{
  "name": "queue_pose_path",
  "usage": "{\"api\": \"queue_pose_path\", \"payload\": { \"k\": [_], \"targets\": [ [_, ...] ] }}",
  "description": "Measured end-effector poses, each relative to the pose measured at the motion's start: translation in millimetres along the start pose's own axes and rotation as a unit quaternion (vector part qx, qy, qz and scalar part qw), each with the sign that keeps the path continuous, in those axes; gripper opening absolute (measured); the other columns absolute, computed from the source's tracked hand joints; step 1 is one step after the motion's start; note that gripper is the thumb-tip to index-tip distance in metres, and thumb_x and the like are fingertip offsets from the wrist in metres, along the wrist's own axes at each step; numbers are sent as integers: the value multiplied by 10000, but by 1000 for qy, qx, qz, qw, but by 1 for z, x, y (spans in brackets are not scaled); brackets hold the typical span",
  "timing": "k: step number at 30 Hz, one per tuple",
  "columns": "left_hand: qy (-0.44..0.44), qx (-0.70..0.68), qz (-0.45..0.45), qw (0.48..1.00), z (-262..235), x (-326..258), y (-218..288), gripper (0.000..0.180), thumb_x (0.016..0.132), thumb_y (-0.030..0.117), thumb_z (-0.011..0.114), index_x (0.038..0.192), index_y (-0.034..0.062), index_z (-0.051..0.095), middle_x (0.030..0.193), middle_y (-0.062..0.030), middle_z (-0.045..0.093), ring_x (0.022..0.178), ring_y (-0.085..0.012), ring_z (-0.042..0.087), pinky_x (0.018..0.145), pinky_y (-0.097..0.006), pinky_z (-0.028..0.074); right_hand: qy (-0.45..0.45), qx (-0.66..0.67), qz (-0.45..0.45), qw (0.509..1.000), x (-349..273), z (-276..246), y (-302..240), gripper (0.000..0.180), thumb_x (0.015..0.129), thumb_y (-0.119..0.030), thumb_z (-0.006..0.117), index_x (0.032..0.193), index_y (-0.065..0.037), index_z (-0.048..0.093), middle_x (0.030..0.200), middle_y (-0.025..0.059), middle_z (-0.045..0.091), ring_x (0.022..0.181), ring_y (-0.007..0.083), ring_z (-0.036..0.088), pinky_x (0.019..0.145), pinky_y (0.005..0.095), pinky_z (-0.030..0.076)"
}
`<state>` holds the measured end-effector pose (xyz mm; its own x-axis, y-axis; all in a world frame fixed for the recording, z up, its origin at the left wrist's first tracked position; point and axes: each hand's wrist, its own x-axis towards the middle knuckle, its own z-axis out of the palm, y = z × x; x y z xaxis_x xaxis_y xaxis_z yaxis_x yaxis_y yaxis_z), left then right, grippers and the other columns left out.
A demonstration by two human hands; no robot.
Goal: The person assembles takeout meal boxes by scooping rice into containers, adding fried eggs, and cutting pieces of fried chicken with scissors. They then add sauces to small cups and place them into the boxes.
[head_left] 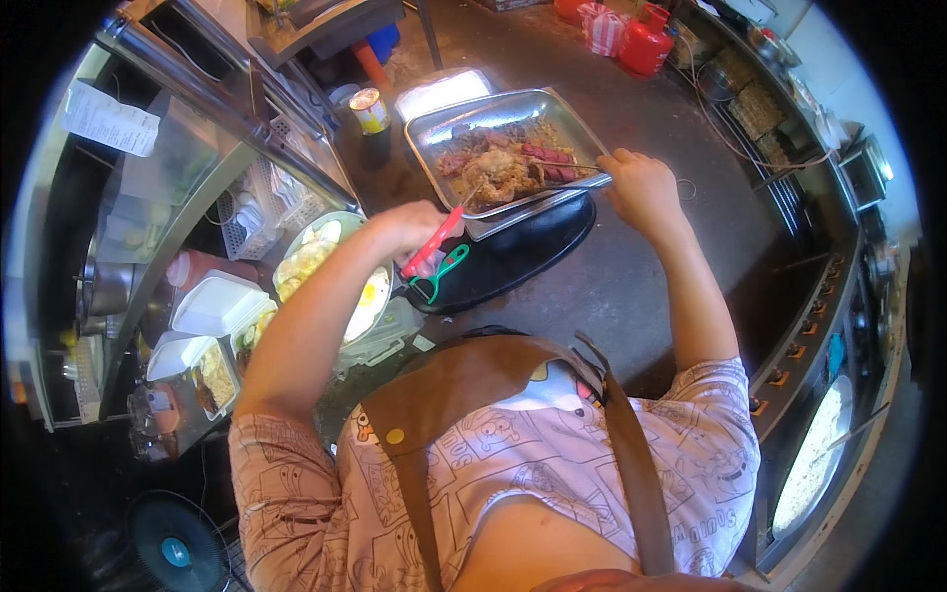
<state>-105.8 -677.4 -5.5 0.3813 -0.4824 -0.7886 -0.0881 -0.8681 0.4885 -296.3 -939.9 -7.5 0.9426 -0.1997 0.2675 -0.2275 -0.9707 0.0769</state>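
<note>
On the dark counter ahead of the person sits a shiny metal tray [434, 126], its near edge resting over a black oval pan [523, 259]. Pieces of cooked meat [505, 168] lie heaped in the middle of the tray, brown ones toward the front and reddish sausage-like ones behind. The left hand [419, 229] is closed around the red handles of a pair of scissors [441, 247], whose blades point up toward the meat; a green handle loop hangs below the hand, just above the black pan. The right hand [641, 183] is closed on the end of thin metal tongs [567, 166], which reach leftward across the tray and touch the meat; whether the tongs actually pinch a piece cannot be told. Left of the left forearm stands a pale green plate [335, 225] with light food, and a fried egg [367, 301] shows just beside the arm. Nearer the lower left are open white foam boxes [212, 306], one holding rice and darker food. A small tin can [370, 109] stands just behind the tray's left corner. Far back on the floor are red gas bottles [646, 41]. A brown apron strap [631, 464] crosses the person's printed shirt.
</note>
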Motion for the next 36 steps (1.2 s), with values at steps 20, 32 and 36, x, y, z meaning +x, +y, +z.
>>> {"api": "queue_pose_path", "payload": {
  "k": [20, 32, 36],
  "targets": [
    [93, 222, 81, 967, -8, 41, -23, 287, 837, 213, 600, 634, 9, 603, 537, -121, 591, 534, -189, 658, 464, -358, 532, 34, 255, 113, 960, -41, 43, -12, 366, 760, -172, 723, 1110, -97, 647, 967, 74, 656, 887, 179, 644, 702, 318, 485],
    [90, -253, 324, 907, 36, -3, -73, 233, 903, 191, 583, 1018, -11, 603, 740, -54, 610, 618, -127, 602, 562, -257, 485, -154, 777, 213, 572, -26, 72, -27, 350, 869, -175, 685, 1179, -39, 597, 888, -11, 625, 779, 76, 577, 678, 209, 424],
    [81, -249, 322, 910, 32, -43, -94, 240, 907, 168, 558, 1056, -14, 604, 751, -67, 614, 620, -140, 598, 568, -257, 474, -176, 800, 145, 554, -10, 64, -57, 366, 879, -192, 667, 1202, -49, 573, 931, 19, 636, 836, 104, 605, 694, 219, 432]
  ]
}}
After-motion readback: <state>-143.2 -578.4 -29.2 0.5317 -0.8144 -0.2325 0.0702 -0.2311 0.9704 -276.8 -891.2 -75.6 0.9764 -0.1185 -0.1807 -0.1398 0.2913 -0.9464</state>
